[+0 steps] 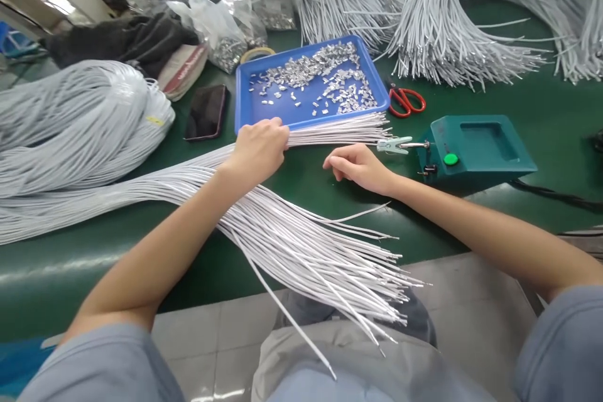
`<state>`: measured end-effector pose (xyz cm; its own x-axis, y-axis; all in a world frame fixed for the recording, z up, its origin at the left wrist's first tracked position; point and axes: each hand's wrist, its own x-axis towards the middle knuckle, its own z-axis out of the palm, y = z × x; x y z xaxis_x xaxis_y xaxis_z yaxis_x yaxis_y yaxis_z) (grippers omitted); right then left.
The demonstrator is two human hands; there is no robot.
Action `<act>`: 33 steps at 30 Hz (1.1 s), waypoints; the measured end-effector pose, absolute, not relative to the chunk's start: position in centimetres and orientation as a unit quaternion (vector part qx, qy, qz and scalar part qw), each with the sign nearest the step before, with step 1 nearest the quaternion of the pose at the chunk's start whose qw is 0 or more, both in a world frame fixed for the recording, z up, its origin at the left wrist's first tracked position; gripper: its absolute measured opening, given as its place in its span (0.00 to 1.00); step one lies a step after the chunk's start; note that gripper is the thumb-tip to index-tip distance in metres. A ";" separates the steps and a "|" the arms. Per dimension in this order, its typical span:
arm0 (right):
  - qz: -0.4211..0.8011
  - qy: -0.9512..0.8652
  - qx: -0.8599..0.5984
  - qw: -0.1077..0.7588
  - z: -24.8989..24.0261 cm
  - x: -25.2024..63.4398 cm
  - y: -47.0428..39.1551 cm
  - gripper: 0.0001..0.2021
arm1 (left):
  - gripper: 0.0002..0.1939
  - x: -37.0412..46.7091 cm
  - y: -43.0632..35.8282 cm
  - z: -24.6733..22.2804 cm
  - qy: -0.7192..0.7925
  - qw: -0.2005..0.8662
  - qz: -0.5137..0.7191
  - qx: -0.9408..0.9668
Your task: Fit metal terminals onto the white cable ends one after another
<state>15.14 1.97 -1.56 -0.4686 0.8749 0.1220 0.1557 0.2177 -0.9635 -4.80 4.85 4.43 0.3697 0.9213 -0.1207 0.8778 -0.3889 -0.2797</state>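
Observation:
My left hand [262, 149] is closed over a thin bundle of white cables [336, 133] lying along the front of a blue tray [240, 100]. Small metal terminals [311, 69] are scattered in that tray. To the right, my right hand [360, 166] hovers over the green table with its fingers curled in. Whatever its fingertips hold, if anything, is too small to make out. Just beyond it, a pale green clip [394, 145] sticks out from a green device with a bright green button [451, 159]. A larger fan of white cables [301, 245] passes under my left forearm and hangs over the table's front edge.
Red-handled scissors [407, 102] lie right of the tray, a dark phone [206, 113] left of it. Coiled grey cables [80, 119] fill the left side. Bags of metal parts [228, 31] and more cable bundles [438, 31] stand at the back.

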 end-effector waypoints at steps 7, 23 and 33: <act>0.499 -0.695 -0.382 0.349 -1.6 15.0 1.9 0.13 | 0.15 -4.6 4.2 4.8 -0.590 0.095 0.167 -0.784; 0.486 -0.705 -0.393 0.335 -1.9 14.7 1.9 0.12 | 0.03 -7.7 7.1 6.7 -0.589 -0.146 -0.073 -0.791; 0.468 -0.718 -0.398 0.326 -1.8 14.8 1.7 0.13 | 0.10 -2.8 -2.1 7.7 -0.226 -0.616 -0.067 -0.751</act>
